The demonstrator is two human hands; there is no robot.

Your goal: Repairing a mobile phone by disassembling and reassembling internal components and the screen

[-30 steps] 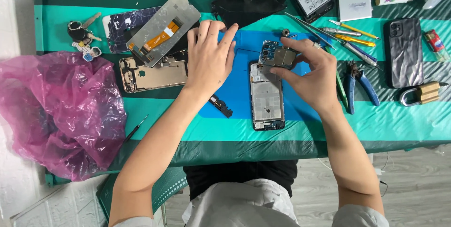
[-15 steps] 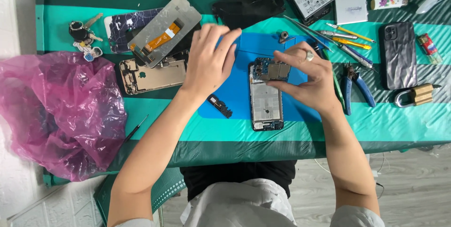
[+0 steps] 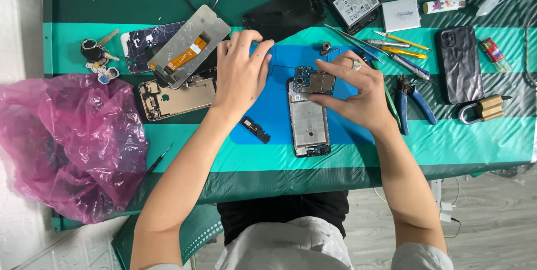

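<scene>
Two hands work over an opened phone (image 3: 308,118) on the blue mat (image 3: 335,130): the right hand (image 3: 358,94) pinches its circuit board (image 3: 315,83), not yet seated; the left hand (image 3: 240,74) rests flat, holding nothing.

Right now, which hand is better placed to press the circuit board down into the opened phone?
Right. The right hand already pinches the circuit board at the top of the opened phone, while the left hand rests on the blue mat, off to the side.
</scene>
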